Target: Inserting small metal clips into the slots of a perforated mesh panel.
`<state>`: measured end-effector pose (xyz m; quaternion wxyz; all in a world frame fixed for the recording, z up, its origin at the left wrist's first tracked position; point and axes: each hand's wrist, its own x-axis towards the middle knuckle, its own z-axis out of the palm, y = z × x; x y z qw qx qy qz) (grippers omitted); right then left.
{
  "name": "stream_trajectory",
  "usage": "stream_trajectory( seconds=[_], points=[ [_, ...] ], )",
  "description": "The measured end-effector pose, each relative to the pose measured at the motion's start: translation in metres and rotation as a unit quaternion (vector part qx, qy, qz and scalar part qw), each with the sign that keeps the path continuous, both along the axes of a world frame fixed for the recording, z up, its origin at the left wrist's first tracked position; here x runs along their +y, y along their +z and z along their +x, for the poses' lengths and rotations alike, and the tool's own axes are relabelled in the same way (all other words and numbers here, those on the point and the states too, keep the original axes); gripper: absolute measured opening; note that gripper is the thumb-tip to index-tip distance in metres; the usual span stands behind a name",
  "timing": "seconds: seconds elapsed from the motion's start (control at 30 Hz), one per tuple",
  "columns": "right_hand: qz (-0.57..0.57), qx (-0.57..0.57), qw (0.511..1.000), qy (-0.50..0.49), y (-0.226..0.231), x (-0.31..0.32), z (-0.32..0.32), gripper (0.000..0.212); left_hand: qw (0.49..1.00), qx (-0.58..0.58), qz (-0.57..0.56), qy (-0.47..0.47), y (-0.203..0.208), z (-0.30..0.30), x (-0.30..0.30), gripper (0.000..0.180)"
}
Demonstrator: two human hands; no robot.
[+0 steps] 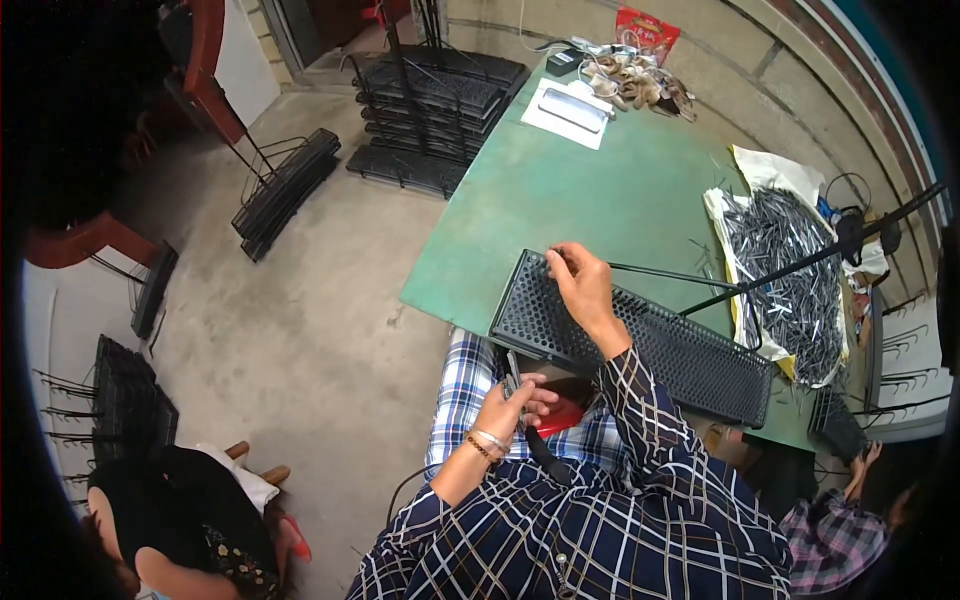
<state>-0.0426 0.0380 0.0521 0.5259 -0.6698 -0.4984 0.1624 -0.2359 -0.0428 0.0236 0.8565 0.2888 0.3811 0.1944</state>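
A long black perforated metal rack (pixel 650 345) lies slantwise across the near edge of the green table, its left end sticking out past the edge. Over that left end is my right hand (pixel 583 285), thumb and fingertips pinched together at the rack's far rim; whatever they hold is too small to name. Lower down, above my lap, my left hand (pixel 510 405) closes around a slim grey metal tool (pixel 513 372) whose tip points up toward the rack's near side. A thin black rod frame (pixel 690 278) rises from the rack toward the right.
On the green table (pixel 560 190) sits an open white sack (pixel 785 280) heaped with thin dark strips. Gloves (pixel 635 82) and a white tray on paper (pixel 570 108) lie at the far end. Stacked black racks (pixel 430 110) stand beyond. Other people (pixel 190 525) sit nearby.
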Motion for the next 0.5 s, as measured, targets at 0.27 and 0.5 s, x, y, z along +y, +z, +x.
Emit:
stream_trajectory(
  seconds=[0.27, 0.5],
  points=[
    [0.000, -0.033, 0.999, 0.004, 0.001, 0.007, -0.003, 0.019, 1.000, -0.005, 0.000, 0.030, 0.004, -0.003, 0.013, 0.027],
    [0.010, -0.082, 0.997, 0.005, 0.005, 0.009, -0.004, 0.017, 1.000, -0.009, 0.000, 0.014, 0.005, -0.001, 0.003, 0.027]
  ],
)
